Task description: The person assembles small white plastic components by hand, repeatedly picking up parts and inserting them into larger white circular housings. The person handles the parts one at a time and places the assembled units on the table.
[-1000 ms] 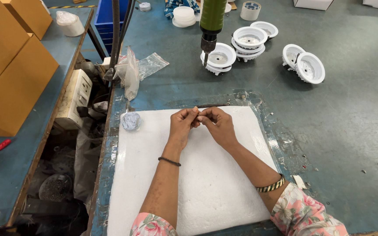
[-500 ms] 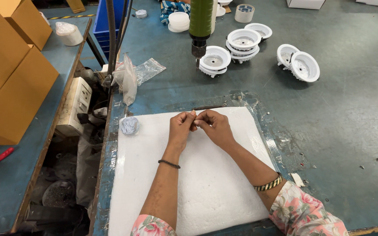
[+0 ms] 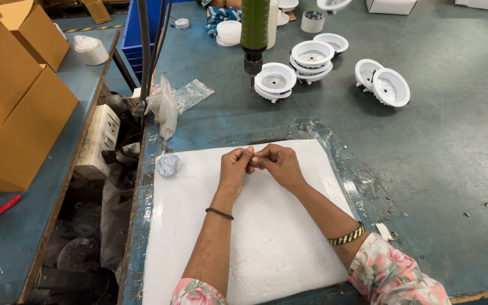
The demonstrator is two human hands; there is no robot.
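Centrally: left hand (image 3: 234, 168) and right hand (image 3: 278, 164), fingertips pinched together over the foam pad (image 3: 255, 254), contents too small to tell; pad cushions work; screwdriver (image 3: 254, 34) hangs within reach.

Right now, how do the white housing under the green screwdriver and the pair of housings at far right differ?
The housing under the screwdriver sits flat with its opening up; the pair at right is tipped toward the camera. The first stands alone, directly under the green screwdriver; the pair touch each other, away from any tool. All are white, round and ribbed, on the green-grey bench.
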